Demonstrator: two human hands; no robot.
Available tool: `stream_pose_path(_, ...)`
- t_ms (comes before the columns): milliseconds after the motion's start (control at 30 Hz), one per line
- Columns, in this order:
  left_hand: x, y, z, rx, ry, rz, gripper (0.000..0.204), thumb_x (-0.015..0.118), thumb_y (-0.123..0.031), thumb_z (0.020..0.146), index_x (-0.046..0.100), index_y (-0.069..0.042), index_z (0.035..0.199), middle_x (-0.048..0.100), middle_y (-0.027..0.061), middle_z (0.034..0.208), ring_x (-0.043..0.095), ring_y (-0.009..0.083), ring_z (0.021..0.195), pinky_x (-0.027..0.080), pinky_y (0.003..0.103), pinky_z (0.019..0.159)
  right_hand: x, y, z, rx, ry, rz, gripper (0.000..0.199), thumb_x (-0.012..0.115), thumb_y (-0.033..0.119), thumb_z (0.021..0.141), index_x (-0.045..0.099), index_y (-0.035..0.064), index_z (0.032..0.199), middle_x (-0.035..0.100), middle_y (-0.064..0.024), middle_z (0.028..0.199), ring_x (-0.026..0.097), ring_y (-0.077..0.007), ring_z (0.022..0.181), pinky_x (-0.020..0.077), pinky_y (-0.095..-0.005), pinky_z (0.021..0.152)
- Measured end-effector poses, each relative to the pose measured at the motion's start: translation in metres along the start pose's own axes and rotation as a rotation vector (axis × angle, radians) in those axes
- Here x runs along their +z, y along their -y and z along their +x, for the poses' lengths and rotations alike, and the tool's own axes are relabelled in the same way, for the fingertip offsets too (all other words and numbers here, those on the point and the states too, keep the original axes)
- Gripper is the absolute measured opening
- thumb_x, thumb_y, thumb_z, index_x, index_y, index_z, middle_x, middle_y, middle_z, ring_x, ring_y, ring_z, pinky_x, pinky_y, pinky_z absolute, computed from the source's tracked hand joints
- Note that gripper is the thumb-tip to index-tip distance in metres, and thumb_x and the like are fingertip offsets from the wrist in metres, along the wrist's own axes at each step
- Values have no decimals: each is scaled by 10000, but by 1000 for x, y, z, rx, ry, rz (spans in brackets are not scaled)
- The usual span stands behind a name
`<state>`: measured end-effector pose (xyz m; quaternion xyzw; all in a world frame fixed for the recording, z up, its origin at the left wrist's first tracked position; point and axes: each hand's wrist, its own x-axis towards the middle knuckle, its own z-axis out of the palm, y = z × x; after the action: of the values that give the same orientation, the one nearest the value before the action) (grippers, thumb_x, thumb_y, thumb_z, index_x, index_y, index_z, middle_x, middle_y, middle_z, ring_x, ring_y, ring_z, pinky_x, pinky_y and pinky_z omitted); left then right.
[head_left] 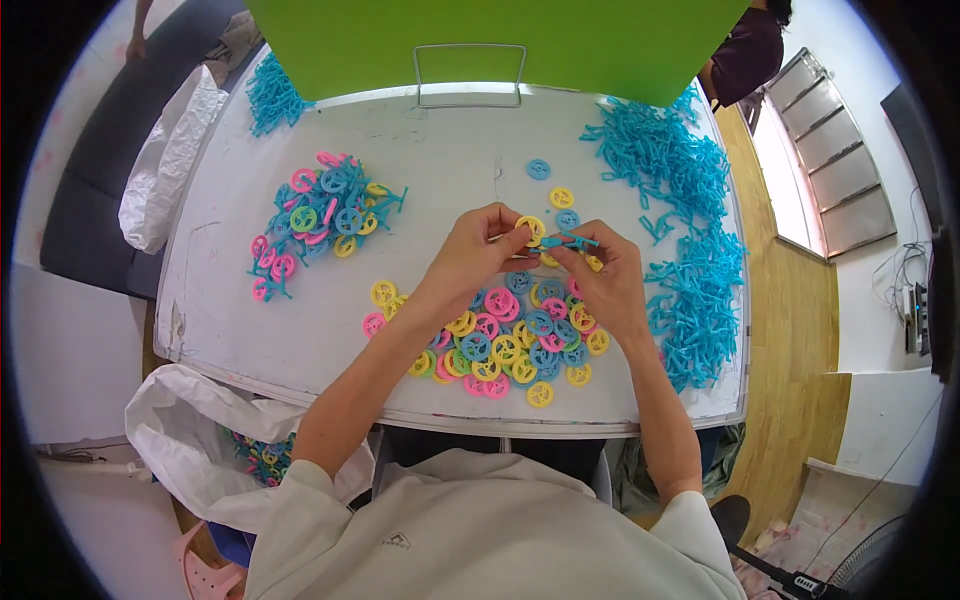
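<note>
Above the middle of the white table my two hands meet. Between the fingers of my left hand (485,245) is a yellow plastic wheel (530,229), pinched at its rim. My right hand (605,270) grips a small blue plastic stick-like piece (570,242), its end close to the wheel; whether they are joined I cannot tell. Beneath my hands spreads a pile of loose spoked wheels (507,349) in pink, yellow, blue and green. A few more wheels (562,197) lie just beyond my fingers.
Blue stick pieces (700,310) are heaped along the table's right side, with a smaller heap (273,97) far left. Wheels joined to sticks form a pile (325,210) at left. A green panel (480,40) stands at the back. A white sack (190,440) sits below the left edge.
</note>
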<state>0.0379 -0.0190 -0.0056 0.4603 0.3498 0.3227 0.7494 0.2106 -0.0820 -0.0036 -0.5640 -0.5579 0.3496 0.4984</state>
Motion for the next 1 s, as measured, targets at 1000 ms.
stream_pose_path(1000, 21, 2, -9, 210, -129, 16, 282, 544, -91, 951, 574, 55, 1190, 640, 135, 1039, 663, 164, 887, 561, 250, 818, -1, 12, 0, -104, -106, -181, 298, 714, 25, 792, 687, 42, 1089, 685, -65, 942, 601, -110, 781, 482, -239, 699)
